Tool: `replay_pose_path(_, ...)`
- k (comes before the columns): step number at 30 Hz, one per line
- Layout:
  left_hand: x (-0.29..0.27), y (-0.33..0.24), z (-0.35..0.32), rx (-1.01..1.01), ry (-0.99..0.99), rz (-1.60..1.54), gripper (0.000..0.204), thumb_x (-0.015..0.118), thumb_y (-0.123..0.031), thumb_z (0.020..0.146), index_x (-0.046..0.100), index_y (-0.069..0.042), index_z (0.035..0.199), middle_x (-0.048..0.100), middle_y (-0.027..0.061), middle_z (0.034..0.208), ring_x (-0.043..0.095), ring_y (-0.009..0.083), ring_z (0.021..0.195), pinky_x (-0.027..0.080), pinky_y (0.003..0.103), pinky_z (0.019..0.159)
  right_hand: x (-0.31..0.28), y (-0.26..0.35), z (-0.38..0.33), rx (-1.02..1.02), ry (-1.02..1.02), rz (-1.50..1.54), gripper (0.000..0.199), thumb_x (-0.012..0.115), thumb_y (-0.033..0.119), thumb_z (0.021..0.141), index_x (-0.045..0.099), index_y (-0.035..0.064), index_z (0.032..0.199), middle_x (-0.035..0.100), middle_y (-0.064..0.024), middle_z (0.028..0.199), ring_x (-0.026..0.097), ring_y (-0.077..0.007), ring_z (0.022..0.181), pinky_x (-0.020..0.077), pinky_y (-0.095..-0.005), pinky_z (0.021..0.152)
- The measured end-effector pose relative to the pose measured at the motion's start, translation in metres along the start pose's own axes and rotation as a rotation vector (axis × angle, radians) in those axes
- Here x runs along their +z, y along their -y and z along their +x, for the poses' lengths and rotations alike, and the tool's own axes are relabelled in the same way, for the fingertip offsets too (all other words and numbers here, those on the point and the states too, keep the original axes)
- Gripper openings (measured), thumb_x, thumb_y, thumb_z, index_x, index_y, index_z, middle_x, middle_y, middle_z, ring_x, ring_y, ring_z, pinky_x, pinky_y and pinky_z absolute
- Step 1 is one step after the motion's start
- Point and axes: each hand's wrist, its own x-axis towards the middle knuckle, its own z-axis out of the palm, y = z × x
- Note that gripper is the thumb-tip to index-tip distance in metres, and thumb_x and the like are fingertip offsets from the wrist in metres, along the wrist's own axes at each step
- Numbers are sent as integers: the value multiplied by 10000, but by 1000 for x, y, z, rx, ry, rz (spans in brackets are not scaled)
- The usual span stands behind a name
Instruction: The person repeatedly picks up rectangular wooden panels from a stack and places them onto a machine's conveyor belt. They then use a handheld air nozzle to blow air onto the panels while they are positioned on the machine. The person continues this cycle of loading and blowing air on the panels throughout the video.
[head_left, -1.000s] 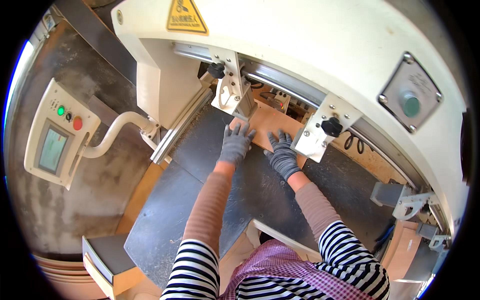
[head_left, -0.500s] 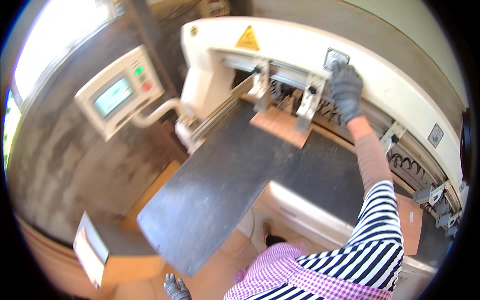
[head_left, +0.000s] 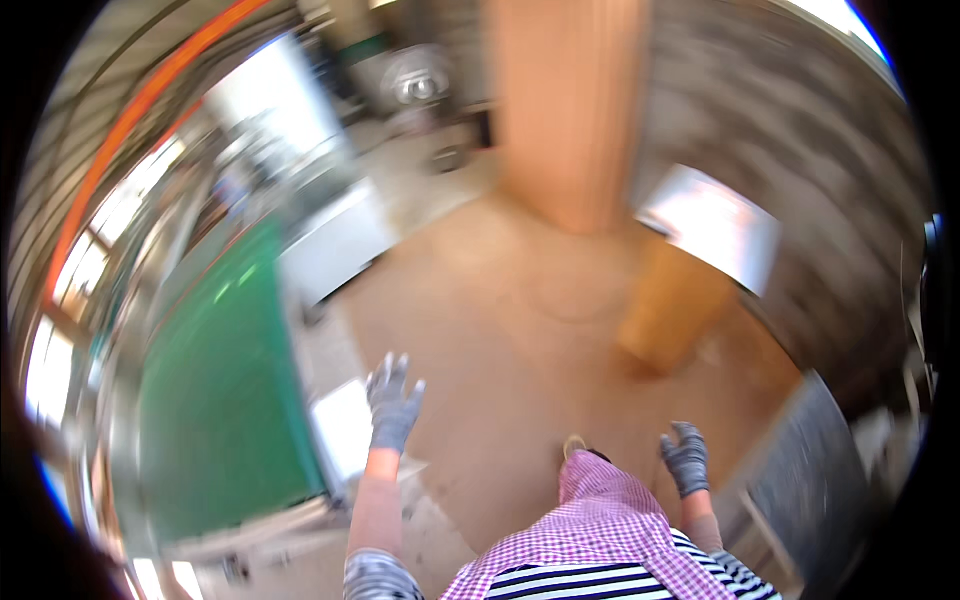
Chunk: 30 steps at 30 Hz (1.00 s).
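A blurred, downward fisheye view shows a person standing on a brown, dusty workshop floor [head_left: 520, 330], with both arms raised in front of the body. The left hand [head_left: 392, 405], in a grey knitted glove, is spread wide with its fingers apart and grasps nothing; it hangs in the air over the floor, just beside a pale, flat rectangular panel [head_left: 343, 428] that lies to its left. The right hand [head_left: 686, 457], in a matching grey glove, is loosely curled with its fingers bent and also holds nothing; it hovers near the edge of a dark grey metal table surface [head_left: 810, 470] at the lower right. Between the 2 arms shows a pink-and-white checked apron [head_left: 610, 520] worn over a black-and-white striped top [head_left: 600, 582]. A large green flat surface [head_left: 215, 400] fills the left side. A tall orange-brown column [head_left: 565, 110] rises at the top centre, and a tan wooden block [head_left: 672, 310] stands on the floor to its right, below a pale, shiny tilted board [head_left: 712, 225]. Motion blur hides finer detail.
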Motion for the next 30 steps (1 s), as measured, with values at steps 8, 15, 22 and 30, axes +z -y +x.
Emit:
replay_pose_path(8, -16, 362, -2, -1020, 38, 279, 731, 546, -512, 885, 369, -95, 1458, 311, 216, 1523, 309, 372, 1396, 238, 498, 1145, 246, 239, 315, -448, 9, -100, 307, 693, 205, 800, 653, 21, 1044, 646, -193, 1042, 611, -371, 979, 493, -431, 898)
replay_pose_path(15, -12, 440, -28, -1359, 66, 373, 701, 518, -501, 902, 348, -153, 1486, 287, 148, 1559, 232, 333, 1448, 135, 523, 1176, 466, 735, 335, -1063, 570, 398, 387, 686, 254, 835, 635, 32, 1148, 632, -206, 1165, 587, -359, 1118, 466, -433, 983)
replay_pose_path(22, -53, 518, -37, -1416, -13, 319, 709, 648, -292, 793, 415, -64, 1423, 352, 210, 1500, 283, 387, 1408, 165, 508, 1172, 652, 1060, 289, -1724, 905, 384, 447, 512, 350, 959, 577, 40, 1274, 569, -174, 1314, 509, -325, 1243, 388, -405, 1071)
replay_pose_path(30, 37, 611, 157, -2315, -2, 564, 588, 401, -475, 988, 355, -177, 1493, 301, 84, 1567, 301, 338, 1415, 249, 522, 1135, 874, 1320, 390, -1870, 919, 325, 494, 540, 377, 927, 566, 38, 1286, 578, -191, 1283, 531, -342, 1206, 396, -408, 1061)
